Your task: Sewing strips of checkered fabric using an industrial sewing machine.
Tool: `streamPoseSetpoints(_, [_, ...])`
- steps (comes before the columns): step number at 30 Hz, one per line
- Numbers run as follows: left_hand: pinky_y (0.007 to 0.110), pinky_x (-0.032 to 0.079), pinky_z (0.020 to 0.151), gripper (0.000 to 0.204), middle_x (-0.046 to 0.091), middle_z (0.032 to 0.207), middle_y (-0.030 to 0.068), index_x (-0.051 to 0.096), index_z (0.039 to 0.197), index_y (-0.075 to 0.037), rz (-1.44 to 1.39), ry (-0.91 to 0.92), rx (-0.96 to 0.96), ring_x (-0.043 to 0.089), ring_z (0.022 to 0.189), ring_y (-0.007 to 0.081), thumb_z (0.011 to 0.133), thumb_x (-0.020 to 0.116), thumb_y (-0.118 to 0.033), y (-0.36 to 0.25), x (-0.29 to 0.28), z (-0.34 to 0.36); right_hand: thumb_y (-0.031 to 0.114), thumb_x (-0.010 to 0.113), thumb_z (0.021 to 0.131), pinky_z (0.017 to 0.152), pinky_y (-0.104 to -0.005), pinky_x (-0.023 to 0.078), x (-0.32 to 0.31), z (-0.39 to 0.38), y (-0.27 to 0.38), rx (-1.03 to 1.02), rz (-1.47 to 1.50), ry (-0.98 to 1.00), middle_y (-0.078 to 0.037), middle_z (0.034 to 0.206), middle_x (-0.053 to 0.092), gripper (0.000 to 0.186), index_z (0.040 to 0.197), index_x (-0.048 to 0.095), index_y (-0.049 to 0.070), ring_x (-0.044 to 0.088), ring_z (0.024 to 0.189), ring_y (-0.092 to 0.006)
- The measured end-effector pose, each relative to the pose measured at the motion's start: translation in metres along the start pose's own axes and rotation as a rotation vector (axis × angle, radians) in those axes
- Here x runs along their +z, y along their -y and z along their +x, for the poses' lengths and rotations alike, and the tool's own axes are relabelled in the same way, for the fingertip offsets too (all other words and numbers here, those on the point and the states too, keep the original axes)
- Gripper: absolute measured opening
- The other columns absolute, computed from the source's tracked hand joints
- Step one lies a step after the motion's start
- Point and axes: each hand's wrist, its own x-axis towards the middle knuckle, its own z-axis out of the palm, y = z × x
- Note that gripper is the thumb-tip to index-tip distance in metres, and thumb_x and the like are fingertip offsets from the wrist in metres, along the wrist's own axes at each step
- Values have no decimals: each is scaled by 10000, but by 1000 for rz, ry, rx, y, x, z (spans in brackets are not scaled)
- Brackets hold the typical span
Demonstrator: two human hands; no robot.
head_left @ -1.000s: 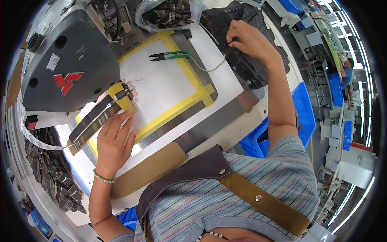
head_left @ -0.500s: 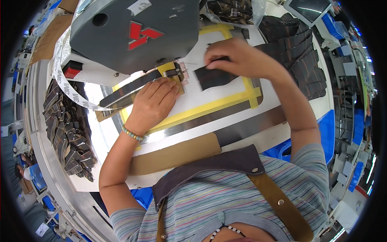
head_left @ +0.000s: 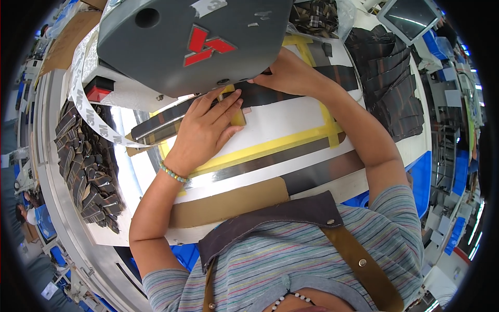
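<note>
A long dark plaid strip (head_left: 343, 75) lies across a white work plate (head_left: 283, 122) framed with yellow tape, running under the grey machine head (head_left: 192, 41). My left hand (head_left: 208, 130) lies flat on the strip's left part, fingers spread, right under the machine head. Further right, my right hand (head_left: 288, 75) presses on the same strip with its fingertips at the machine's edge. Neither hand lifts the strip; both hold it down against the plate.
A pile of dark plaid pieces (head_left: 86, 166) lies at the left. More dark pieces (head_left: 387, 78) are stacked at the right. A white tape band (head_left: 86, 99) hangs by a red button (head_left: 97, 89). A brown strip (head_left: 228, 203) lines the table's near edge.
My right hand brought a dark piece from the right-hand stack to the plate. Both hands now press it under the machine head. The view has moved closer to the machine.
</note>
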Motion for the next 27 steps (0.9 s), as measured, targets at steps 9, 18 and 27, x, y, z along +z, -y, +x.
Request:
streamPoseSetpoints(9, [518,445,1212,501,614,1568,111,697,1335,-18,-11,19,-21,510,1493,363,938,791,-309,-5,3,5,138,754,896,692,-350,546,6,-1,-7,-22,23,-69,-79,792,761,112,937,773,35,714,714,-215])
streamPoseSetpoints(18, [541,387,1247,504,593,1586,123,688,1315,-38,-76,28,-37,472,1524,377,927,806,-337,1,3,6,129,755,928,1085,-421,519,-31,-17,8,-468,-323,14,-46,1249,755,187,1104,812,98,661,1207,-258])
streamPoseSetpoints(27, [527,378,1257,516,597,1585,117,688,1335,-52,-134,18,-62,473,1525,377,906,837,-297,6,6,4,-33,684,875,1187,-474,469,1,-45,-22,-575,-276,77,-37,1489,644,485,1281,809,200,596,1367,-284])
